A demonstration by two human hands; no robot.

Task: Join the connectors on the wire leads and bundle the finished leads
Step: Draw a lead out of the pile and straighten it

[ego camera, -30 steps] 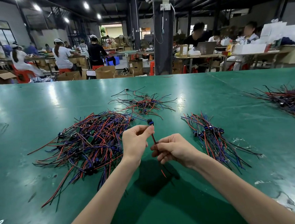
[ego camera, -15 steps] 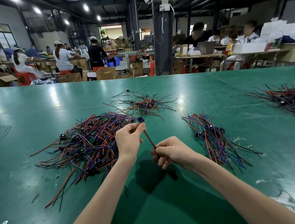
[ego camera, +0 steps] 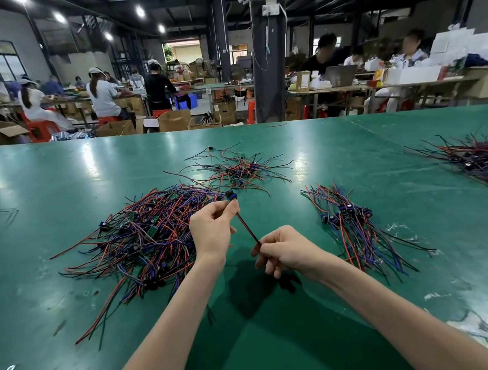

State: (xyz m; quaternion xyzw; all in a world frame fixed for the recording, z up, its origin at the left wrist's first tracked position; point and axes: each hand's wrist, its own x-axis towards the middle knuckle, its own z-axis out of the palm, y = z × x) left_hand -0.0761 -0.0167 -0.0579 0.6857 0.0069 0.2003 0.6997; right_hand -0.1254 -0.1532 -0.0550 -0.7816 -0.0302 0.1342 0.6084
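Note:
My left hand [ego camera: 211, 231] pinches the upper end of a red-and-black wire lead [ego camera: 247, 229], just below its blue and black connector [ego camera: 231, 195]. My right hand [ego camera: 286, 250] grips the lower end of the same lead, which runs taut and slanted between both hands above the green table [ego camera: 61, 184]. A big tangled pile of red, blue and black leads [ego camera: 142, 239] lies left of my left hand. A tidier pile of leads with blue connectors [ego camera: 354, 225] lies right of my right hand.
A smaller scatter of leads [ego camera: 235, 169] sits behind my hands, and another pile [ego camera: 480, 157] lies at the far right edge. Beyond the table's far edge stand a dark pillar [ego camera: 268, 66], cardboard boxes and seated people at other benches.
My left hand has shifted left with the connector end, so the lead now slants more between the hands. My right hand stays about where it was, still gripping the lower end.

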